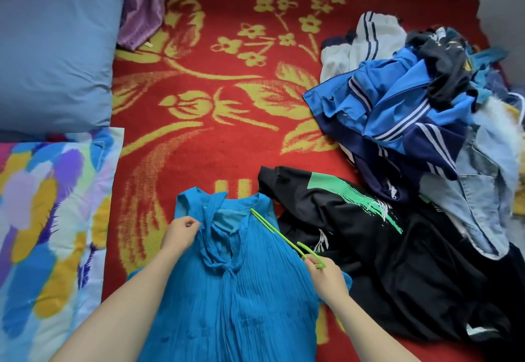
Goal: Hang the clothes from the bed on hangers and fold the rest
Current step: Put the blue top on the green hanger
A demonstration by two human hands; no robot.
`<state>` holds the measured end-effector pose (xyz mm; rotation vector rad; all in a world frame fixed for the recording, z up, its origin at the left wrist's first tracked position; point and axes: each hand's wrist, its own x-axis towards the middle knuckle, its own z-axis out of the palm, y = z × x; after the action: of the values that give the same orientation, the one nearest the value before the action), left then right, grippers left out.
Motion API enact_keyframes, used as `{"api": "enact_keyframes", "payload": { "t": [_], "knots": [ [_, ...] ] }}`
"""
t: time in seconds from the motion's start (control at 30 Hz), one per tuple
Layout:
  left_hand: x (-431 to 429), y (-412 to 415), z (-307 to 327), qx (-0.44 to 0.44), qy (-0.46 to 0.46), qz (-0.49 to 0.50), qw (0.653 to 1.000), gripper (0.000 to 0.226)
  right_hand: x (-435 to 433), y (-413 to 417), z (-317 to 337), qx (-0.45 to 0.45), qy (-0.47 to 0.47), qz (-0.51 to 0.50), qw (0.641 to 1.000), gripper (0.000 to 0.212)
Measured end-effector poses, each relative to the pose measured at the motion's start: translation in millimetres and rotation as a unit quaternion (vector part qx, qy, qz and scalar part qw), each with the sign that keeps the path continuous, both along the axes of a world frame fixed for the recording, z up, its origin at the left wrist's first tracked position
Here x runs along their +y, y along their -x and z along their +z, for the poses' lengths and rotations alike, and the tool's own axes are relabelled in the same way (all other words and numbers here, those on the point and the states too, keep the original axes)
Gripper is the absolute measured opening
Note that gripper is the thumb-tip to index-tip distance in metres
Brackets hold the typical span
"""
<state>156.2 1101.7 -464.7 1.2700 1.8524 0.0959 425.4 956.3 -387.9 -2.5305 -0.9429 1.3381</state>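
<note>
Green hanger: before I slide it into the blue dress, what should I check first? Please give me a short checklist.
1. Right hand holds green hanger: ok.
2. Left hand pinches blue dress at its shoulder: ok.
3. Hanger end under the neckline fabric: cannot tell.
4. Both dress shoulders on hanger: not ok.
5. Dress spread flat on the blanket: ok.

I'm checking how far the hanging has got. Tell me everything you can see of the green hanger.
The green hanger is thin and bright lime, plastic by its look. The right hand pinches it at its bend, beside a small curved hook. From there a two-railed arm runs up and left, lying on the blue pleated dress, its tip at the edge of the neck opening; whether it has gone inside is unclear. The hanger's other side is not visible.
</note>
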Motion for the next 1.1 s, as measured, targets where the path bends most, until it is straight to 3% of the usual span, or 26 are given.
{"api": "enact_keyframes", "payload": {
  "t": [0.07, 0.2, 0.37, 0.43, 0.5, 0.67, 0.77, 0.83, 0.93, 1.0, 1.1],
  "knots": [
    [-1, -1, 0, 0.002, -0.010, -0.015, 1.000, 0.014, -6, 6, 0, -0.003, 0.001, 0.042, 0.999, 0.022],
    [12, -7, -6, 0.049, -0.037, -0.015, 0.998, 0.044, -12, 9, -5, -0.017, -0.005, 0.085, 0.996, 0.023],
    [26, -23, -21, -0.087, 0.060, 0.104, 0.989, 0.064, -8, 4, -16, -0.024, -0.003, 0.074, 0.997, 0.023],
    [25, -27, -25, -0.118, 0.049, 0.156, 0.979, 0.050, -7, 0, -22, -0.018, -0.004, 0.065, 0.998, 0.022],
    [20, -29, -24, -0.164, 0.016, 0.178, 0.970, 0.011, -2, -5, -26, -0.009, 0.002, 0.046, 0.999, 0.022],
    [5, -20, 4, -0.233, -0.029, 0.161, 0.958, 0.029, 16, -15, -18, 0.015, 0.020, 0.005, 1.000, 0.030],
    [0, -10, 38, -0.334, 0.005, 0.249, 0.909, 0.025, 28, -14, -5, 0.022, 0.012, 0.007, 1.000, 0.027],
    [-7, -2, 63, -0.389, 0.009, 0.233, 0.891, 0.020, 31, -12, 14, 0.026, -0.021, 0.008, 0.999, 0.028],
    [-18, 9, 105, -0.435, -0.006, 0.183, 0.882, 0.036, 39, -10, 60, 0.081, -0.071, -0.012, 0.994, 0.016],
    [-26, 15, 135, -0.435, -0.009, 0.133, 0.890, 0.044, 49, -6, 97, 0.113, -0.085, 0.052, 0.989, 0.012],
    [-44, 20, 184, -0.405, -0.036, 0.017, 0.913, 0.043, 59, 10, 149, 0.089, -0.095, 0.200, 0.971, 0.013]
  ]
}}
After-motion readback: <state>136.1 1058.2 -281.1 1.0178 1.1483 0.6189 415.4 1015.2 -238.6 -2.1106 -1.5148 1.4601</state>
